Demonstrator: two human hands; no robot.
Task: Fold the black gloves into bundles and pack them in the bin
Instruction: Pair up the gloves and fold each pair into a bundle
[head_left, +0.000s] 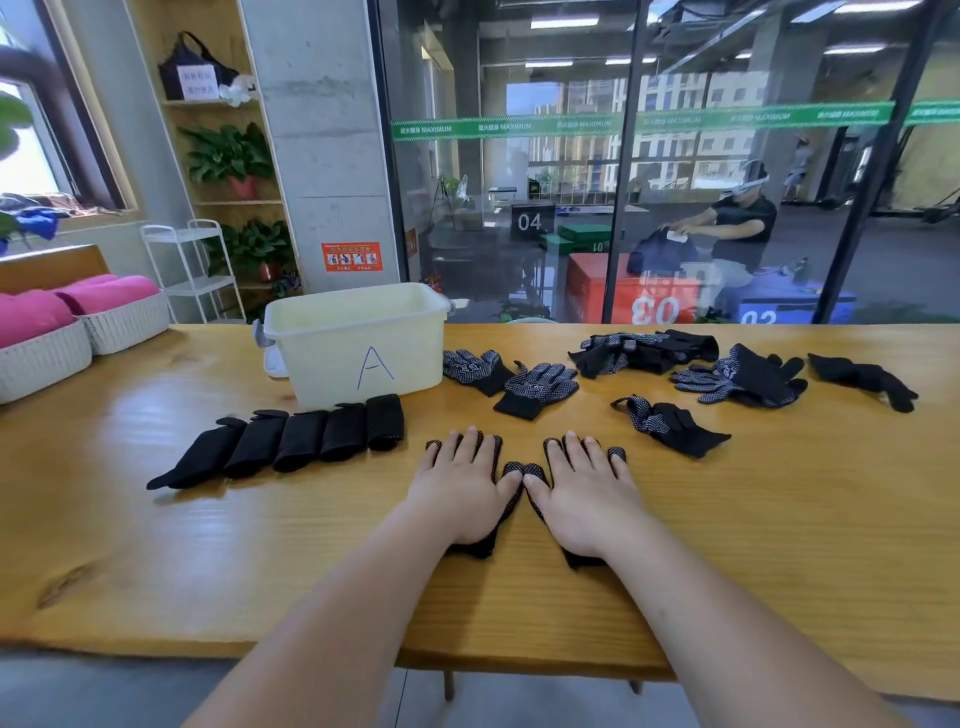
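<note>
Two black dotted gloves lie flat side by side at the table's middle front. My left hand (460, 488) presses flat on the left glove (511, 496), and my right hand (587, 491) presses flat on the right glove (617, 453), fingers straight. A row of several folded black glove bundles (306, 441) lies to the left, in front of the cream bin (358, 338) marked "A". Loose black gloves are scattered behind and to the right: a pair (511, 379), one (670, 423), a pile (644, 351), another pile (743, 382), and one at the far right (862, 379).
White woven baskets (78, 338) with pink cloth stand at the table's left end. The wooden table (208, 545) has its front edge close to me. A glass wall runs behind the table, with a person seated beyond it.
</note>
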